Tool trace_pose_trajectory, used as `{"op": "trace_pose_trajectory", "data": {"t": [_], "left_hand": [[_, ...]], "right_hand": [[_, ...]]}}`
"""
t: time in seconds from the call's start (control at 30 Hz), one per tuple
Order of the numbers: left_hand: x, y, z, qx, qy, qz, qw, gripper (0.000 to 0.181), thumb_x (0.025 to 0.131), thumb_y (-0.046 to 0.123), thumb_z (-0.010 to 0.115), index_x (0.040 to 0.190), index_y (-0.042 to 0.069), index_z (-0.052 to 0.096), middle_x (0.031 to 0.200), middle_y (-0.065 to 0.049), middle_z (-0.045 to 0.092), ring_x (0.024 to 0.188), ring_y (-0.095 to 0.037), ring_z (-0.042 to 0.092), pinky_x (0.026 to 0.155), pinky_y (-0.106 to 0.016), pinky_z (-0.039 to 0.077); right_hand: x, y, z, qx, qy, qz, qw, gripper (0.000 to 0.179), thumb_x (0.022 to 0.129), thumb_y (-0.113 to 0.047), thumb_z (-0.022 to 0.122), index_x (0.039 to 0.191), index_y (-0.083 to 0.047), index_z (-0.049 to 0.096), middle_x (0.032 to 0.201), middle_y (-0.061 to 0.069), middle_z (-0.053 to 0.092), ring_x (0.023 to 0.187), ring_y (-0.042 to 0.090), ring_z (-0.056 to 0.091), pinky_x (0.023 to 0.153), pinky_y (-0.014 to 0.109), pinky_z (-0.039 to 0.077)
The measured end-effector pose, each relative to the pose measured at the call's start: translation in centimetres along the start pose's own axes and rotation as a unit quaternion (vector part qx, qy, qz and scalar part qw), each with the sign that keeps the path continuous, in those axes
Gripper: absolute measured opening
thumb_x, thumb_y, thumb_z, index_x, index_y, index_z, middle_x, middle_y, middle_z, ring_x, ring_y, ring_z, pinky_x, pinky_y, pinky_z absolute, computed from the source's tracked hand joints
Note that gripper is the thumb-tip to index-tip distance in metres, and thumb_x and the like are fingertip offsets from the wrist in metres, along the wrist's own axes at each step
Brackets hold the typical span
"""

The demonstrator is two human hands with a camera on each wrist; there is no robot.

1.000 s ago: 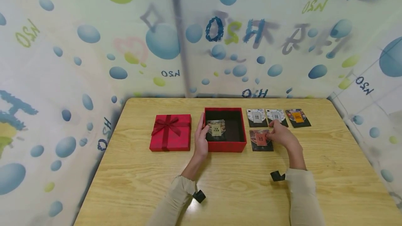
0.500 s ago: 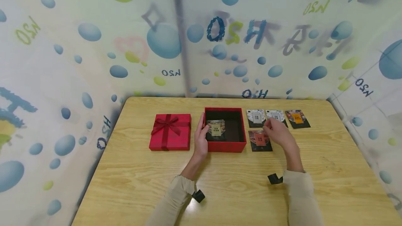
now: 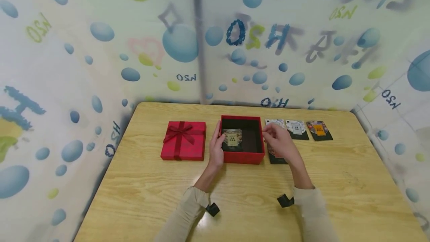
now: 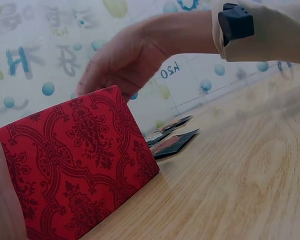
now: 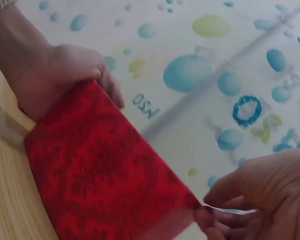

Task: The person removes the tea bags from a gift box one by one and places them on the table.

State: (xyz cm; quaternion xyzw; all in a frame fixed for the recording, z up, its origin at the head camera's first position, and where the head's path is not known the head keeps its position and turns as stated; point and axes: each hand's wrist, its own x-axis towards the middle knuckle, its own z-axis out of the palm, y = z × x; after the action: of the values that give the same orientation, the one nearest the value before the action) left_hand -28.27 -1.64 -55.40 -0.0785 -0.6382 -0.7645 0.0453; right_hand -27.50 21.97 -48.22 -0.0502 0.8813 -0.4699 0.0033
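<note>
An uncovered red gift box [image 3: 243, 158] with a dark inside stands on the table. My left hand [image 3: 216, 148] grips its left wall, fingers along the outside and thumb over the rim. Inside, on the left, lies a small packet [image 3: 232, 139] with a pale green label. My right hand [image 3: 279, 140] is at the box's right side, thumb and forefinger brought together right at the rim. In the right wrist view its fingertips [image 5: 206, 212] overlap the box's top corner; I cannot tell whether they hold anything. Beneath this hand, a red-labelled packet [image 3: 278, 159] is partly covered.
A white packet [image 3: 274, 121], partly hidden, another white packet [image 3: 297, 129] and an orange-labelled packet [image 3: 319, 130] lie in a row at the right. A red lid [image 3: 193, 151] with a ribbon bow sits left of the box. A printed wall [image 3: 221, 96] borders the wooden table [image 3: 248, 204].
My right hand has moved left from above the packets to the box's right rim. The left hand keeps its grip, and the box stays in place. The head view has shifted slightly.
</note>
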Motion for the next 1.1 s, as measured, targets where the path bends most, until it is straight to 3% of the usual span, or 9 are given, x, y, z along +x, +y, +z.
{"op": "trace_pose_trajectory", "data": {"t": [0.1, 0.2, 0.37, 0.53, 0.63, 0.73, 0.93, 1.1], "left_hand": [[-0.2, -0.1, -0.1, 0.005, -0.001, -0.001, 1.0000, 0.058, 0.110, 0.012, 0.034, 0.167, 0.011, 0.025, 0.173, -0.011, 0.021, 0.160, -0.024, 0.015, 0.127, -0.052, 0.017], [-0.9, -0.2, -0.5, 0.019, -0.001, -0.014, 0.9997, 0.058, 0.109, 0.010, 0.034, 0.167, 0.009, 0.025, 0.173, -0.013, 0.021, 0.160, -0.027, 0.015, 0.127, -0.054, 0.014], [-1.7, -0.1, -0.9, 0.024, 0.004, -0.021, 0.9995, 0.058, 0.109, 0.008, 0.033, 0.166, 0.008, 0.027, 0.172, -0.015, 0.022, 0.159, -0.029, 0.016, 0.126, -0.057, 0.014], [-0.9, 0.1, -0.4, 0.026, -0.002, 0.004, 0.9997, 0.057, 0.109, 0.006, 0.033, 0.166, 0.009, 0.027, 0.173, -0.014, 0.021, 0.160, -0.027, 0.015, 0.127, -0.056, 0.013], [-0.6, 0.2, -0.1, 0.016, -0.003, 0.006, 0.9999, 0.058, 0.109, 0.007, 0.033, 0.166, 0.008, 0.026, 0.172, -0.014, 0.021, 0.159, -0.028, 0.016, 0.127, -0.055, 0.014], [-0.6, 0.1, 0.1, 0.010, -0.001, 0.004, 0.9999, 0.058, 0.108, 0.007, 0.033, 0.166, 0.007, 0.026, 0.172, -0.016, 0.021, 0.159, -0.029, 0.017, 0.127, -0.055, 0.014], [-0.6, -0.1, 0.0, 0.013, 0.006, 0.003, 0.9999, 0.058, 0.108, 0.007, 0.033, 0.166, 0.009, 0.027, 0.172, -0.016, 0.023, 0.159, -0.027, 0.018, 0.127, -0.054, 0.015], [-0.5, -0.1, -0.1, 0.010, 0.005, 0.006, 0.9999, 0.058, 0.108, 0.008, 0.033, 0.166, 0.010, 0.027, 0.172, -0.015, 0.023, 0.159, -0.026, 0.018, 0.127, -0.053, 0.017]], "right_hand": [[-0.2, -1.3, 1.3, -0.008, 0.036, -0.006, 0.9993, 0.014, 0.105, -0.011, 0.061, 0.115, -0.002, 0.065, 0.098, 0.013, 0.066, 0.085, 0.027, 0.061, 0.070, 0.028, 0.051], [-0.5, -2.3, 3.2, -0.027, 0.039, -0.024, 0.9986, 0.012, 0.103, -0.008, 0.063, 0.114, -0.003, 0.066, 0.099, 0.012, 0.067, 0.086, 0.023, 0.061, 0.073, 0.031, 0.052], [-0.2, -4.2, 6.5, -0.064, -0.015, -0.027, 0.9975, 0.020, 0.100, -0.006, 0.064, 0.119, 0.001, 0.065, 0.105, 0.014, 0.067, 0.090, 0.025, 0.064, 0.080, 0.043, 0.057], [1.8, -5.2, 8.9, -0.157, -0.081, 0.036, 0.9837, 0.043, 0.100, -0.018, 0.066, 0.136, 0.003, 0.055, 0.120, 0.023, 0.065, 0.100, 0.036, 0.067, 0.088, 0.053, 0.056], [2.4, -5.1, 9.6, -0.183, -0.110, 0.087, 0.9731, 0.058, 0.102, -0.027, 0.066, 0.147, 0.003, 0.046, 0.134, 0.025, 0.063, 0.116, 0.042, 0.065, 0.099, 0.057, 0.052], [2.4, -4.8, 9.6, -0.181, -0.121, 0.112, 0.9695, 0.066, 0.102, -0.032, 0.065, 0.152, 0.003, 0.040, 0.140, 0.026, 0.061, 0.123, 0.043, 0.063, 0.104, 0.059, 0.049], [2.4, -4.7, 9.6, -0.188, -0.123, 0.118, 0.9673, 0.072, 0.102, -0.039, 0.064, 0.154, 0.004, 0.037, 0.140, 0.028, 0.060, 0.120, 0.047, 0.063, 0.101, 0.062, 0.049], [2.6, -4.6, 9.6, -0.168, -0.128, 0.101, 0.9722, 0.069, 0.102, -0.035, 0.065, 0.152, 0.005, 0.040, 0.139, 0.027, 0.062, 0.120, 0.043, 0.065, 0.102, 0.058, 0.051]]}}
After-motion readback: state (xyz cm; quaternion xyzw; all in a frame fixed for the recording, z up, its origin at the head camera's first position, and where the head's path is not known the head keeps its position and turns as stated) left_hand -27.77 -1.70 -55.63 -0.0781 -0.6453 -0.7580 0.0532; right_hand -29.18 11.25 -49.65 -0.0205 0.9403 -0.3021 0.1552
